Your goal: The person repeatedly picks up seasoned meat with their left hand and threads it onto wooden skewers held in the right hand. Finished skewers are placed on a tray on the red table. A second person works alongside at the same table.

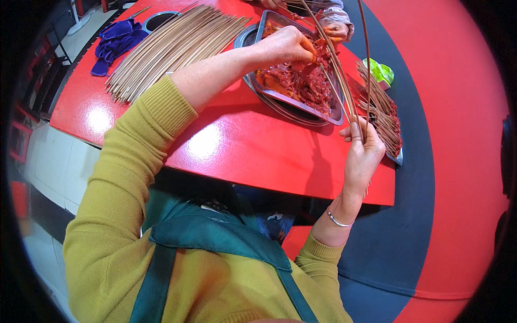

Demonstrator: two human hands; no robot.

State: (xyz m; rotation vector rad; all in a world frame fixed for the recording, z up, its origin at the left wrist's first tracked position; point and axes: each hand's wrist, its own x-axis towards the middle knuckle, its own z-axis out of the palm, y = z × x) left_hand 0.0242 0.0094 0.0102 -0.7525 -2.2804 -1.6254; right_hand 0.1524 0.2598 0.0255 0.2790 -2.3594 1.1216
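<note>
My left hand point(288, 48), its fingertips stained orange-red, is curled over a metal tray point(299, 105) of red marinated meat point(291, 82). Its fingers pinch what looks like a piece of meat, partly hidden, near the tip of a thin skewer. Several long bamboo skewers point(342, 82) rise from my right hand point(363, 151), gripped between thumb and fingers at the tray's right corner. One more skewer point(367, 60) stands apart from that fan, in the same hand. The tray rests tilted on a round metal pan point(282, 110).
Bare bamboo skewers point(173, 48) lie in a wide pile on the red table point(242, 149). Beyond them are a blue cloth point(117, 42) and a round metal container point(159, 20). Loaded skewers point(381, 117) and a green packet point(379, 72) sit right. Another person's hand point(337, 30) works across the tray.
</note>
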